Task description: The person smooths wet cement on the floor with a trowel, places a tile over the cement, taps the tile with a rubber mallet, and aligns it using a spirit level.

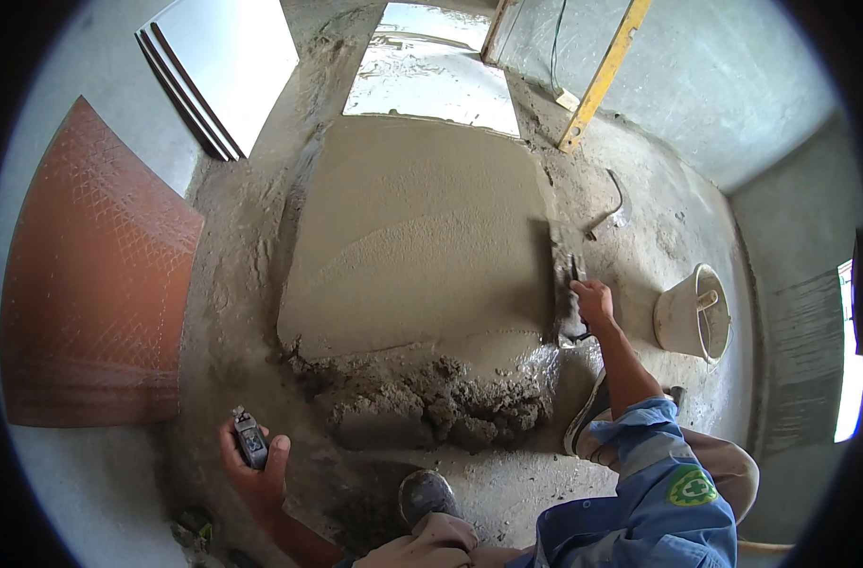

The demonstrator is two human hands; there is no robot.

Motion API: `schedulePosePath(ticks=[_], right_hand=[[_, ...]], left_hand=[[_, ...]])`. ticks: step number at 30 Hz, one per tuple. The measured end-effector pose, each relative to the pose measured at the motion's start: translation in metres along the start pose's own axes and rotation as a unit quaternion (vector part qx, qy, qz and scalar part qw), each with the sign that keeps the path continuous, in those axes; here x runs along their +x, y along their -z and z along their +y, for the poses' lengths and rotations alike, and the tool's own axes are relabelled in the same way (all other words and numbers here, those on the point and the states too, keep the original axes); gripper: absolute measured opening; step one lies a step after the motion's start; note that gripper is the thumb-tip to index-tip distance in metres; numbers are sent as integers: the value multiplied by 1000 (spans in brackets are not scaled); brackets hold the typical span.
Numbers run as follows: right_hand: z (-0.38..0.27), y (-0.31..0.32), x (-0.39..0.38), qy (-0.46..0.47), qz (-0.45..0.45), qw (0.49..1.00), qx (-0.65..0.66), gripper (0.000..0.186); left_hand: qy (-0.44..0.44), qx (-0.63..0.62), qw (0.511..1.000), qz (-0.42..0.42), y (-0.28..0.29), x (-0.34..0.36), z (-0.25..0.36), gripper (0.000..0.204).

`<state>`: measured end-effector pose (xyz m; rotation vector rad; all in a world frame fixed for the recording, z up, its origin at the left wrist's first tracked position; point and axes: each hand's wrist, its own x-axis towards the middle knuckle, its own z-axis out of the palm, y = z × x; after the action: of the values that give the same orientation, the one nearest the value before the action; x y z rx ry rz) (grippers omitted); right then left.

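A smooth, wet bed of grey mortar (422,237) covers the floor in front of me. At its right edge my right hand (595,303) is closed around the handle of a finishing trowel (565,248), whose long blade is smeared with mortar. My left hand (263,480) is off to the lower left, away from the mortar, with fingers and thumb around a small dark boxy object (250,441) whose kind I cannot make out. Between the smooth bed and my feet lies a rough heap of loose mortar (450,405).
White tiles (431,80) lie beyond the bed. More white tiles (228,66) and a reddish-brown panel (100,284) lean at left. A yellow spirit level (604,80) leans at back right. A curved tool (613,204) and a bucket (673,317) stand right of the bed.
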<state>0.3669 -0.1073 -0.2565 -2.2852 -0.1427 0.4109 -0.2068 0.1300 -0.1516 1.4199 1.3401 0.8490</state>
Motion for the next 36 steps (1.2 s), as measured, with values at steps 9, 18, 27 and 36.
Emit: schedulePosePath(ticks=[9,18,27,36], right_hand=[[-35,-59,-26,131,-35,981,-139,48],[37,83,46,130,102,872,-461,48],[-85,151,-7,181,28,796,-577,49],[-90,226,-17,285,-99,816,-494,45]], left_hand=[[6,-9,999,34,5,-10,6,57],[36,216,968,119,72,-17,-23,59],[160,412,886,143,127,-32,-122,75],[177,437,862,186,134,-45,-171,73]])
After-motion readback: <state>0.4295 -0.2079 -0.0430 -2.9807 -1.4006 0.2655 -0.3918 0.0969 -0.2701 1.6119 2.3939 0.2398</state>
